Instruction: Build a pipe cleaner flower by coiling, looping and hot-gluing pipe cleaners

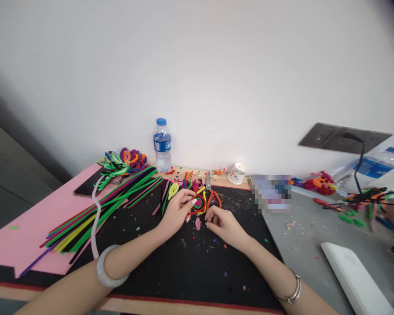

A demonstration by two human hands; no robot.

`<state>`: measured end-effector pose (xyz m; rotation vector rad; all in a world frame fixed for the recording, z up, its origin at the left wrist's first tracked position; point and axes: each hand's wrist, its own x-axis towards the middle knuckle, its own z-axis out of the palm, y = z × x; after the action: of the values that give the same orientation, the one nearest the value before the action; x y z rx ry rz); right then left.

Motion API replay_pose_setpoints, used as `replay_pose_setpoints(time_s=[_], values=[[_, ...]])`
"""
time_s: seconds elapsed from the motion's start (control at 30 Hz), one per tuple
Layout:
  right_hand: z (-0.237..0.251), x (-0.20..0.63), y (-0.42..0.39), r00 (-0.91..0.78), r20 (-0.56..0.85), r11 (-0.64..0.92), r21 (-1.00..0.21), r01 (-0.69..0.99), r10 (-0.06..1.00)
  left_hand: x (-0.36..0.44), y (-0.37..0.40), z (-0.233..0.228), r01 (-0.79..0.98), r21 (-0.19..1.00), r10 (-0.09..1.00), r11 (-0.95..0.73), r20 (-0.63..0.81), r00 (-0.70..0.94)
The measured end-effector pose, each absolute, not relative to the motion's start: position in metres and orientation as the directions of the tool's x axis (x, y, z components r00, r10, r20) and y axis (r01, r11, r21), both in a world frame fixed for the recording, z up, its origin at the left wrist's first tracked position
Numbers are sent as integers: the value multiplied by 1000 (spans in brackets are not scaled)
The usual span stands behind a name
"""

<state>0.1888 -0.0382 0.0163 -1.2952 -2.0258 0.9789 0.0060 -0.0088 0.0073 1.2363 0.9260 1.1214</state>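
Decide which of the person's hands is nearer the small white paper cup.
Right. The right hand is below the white paper cup in the picture, not touching it; the left hand is farther off, below and to its left.

A left hand point(176, 211) pinches a red-and-green coil point(198, 204) above a black mat point(190, 271), while the right hand point(227, 228) curls its fingers just beside a pink loop point(197, 223). Scissors point(208, 181) lie at the far edge; fuzzy stems point(101, 215) fan out left, and a bottle point(163, 144) stands near the wall point(197, 87).
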Motion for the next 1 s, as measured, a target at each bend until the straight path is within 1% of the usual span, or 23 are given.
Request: replay_pose_setpoints(time_s=[0.37,0.57,0.7,0.77,0.87,0.93,1.0], values=[[18,190,-38,-428,140,384,-735,559,893,8,-9,8,-114,993,967,-32,60,247],[20,191,-38,-438,119,376,-733,567,891,8,-11,10,-117,993,964,-23,53,261],[16,193,-38,-398,86,313,-774,551,913,8,-11,11,-119,993,963,-16,47,264],[13,193,-38,-356,71,248,-841,481,932,8,-10,11,-118,993,964,-11,42,262],[9,194,-37,-303,38,138,-938,318,952,8,-10,11,-121,993,966,-5,36,258],[8,194,-36,-286,11,87,-964,252,958,8,-10,11,-127,992,966,0,33,258],[7,194,-34,-273,-14,54,-969,240,962,9,-10,11,-132,991,965,0,34,259]])
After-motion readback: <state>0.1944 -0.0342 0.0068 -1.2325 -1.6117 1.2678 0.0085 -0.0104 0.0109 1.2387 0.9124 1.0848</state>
